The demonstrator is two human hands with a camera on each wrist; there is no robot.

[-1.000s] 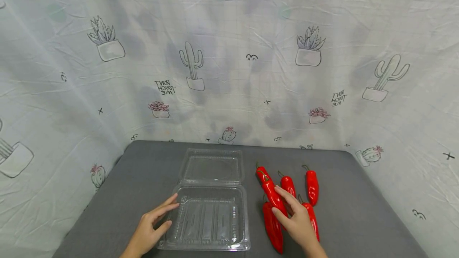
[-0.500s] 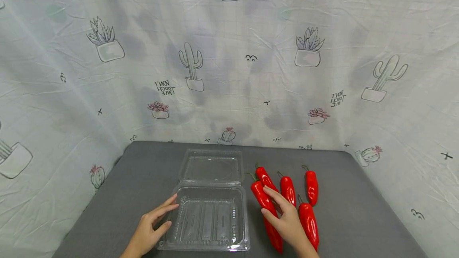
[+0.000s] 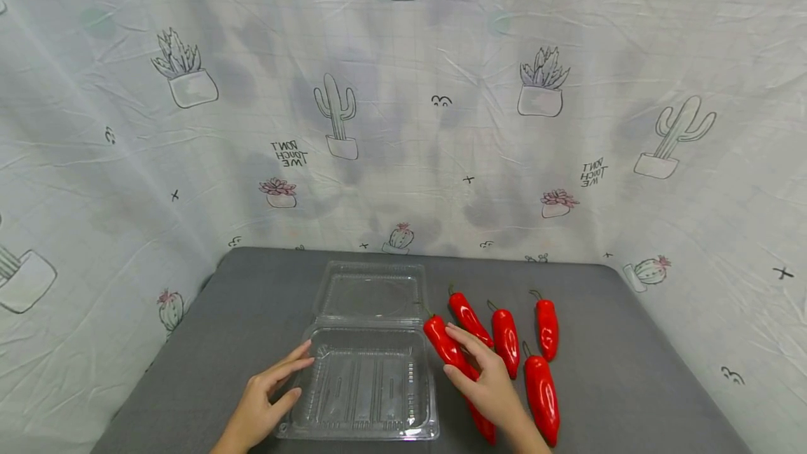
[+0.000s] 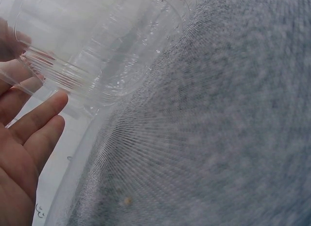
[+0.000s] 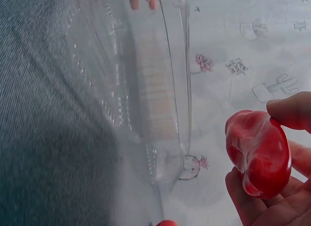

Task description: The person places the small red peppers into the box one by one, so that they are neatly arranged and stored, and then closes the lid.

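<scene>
My right hand (image 3: 482, 380) holds a red pepper (image 3: 443, 342) between thumb and fingers, close to the right rim of a clear plastic clamshell box (image 3: 359, 434). In the right wrist view the pepper's rounded end (image 5: 265, 155) faces the camera, raised off the table. My left hand (image 3: 271, 387) rests at the box's left edge with fingers loosely extended; in the left wrist view its fingers (image 4: 41, 116) lie against the plastic wall. The box is open, its lid (image 3: 378, 293) folded back away from me. Another red pepper (image 3: 482, 422) lies partly hidden below the right hand.
Several more red peppers lie right of the box: one at the back (image 3: 468, 315), one beside it (image 3: 506, 342), one at far right (image 3: 547, 328) and one nearer (image 3: 542, 398). A grey cloth-covered table (image 3: 611, 356) meets a printed curtain (image 3: 403, 125).
My right hand has drawn the held pepper leftward, off the other peppers and up to the box's right rim. The left hand and the box have stayed in place.
</scene>
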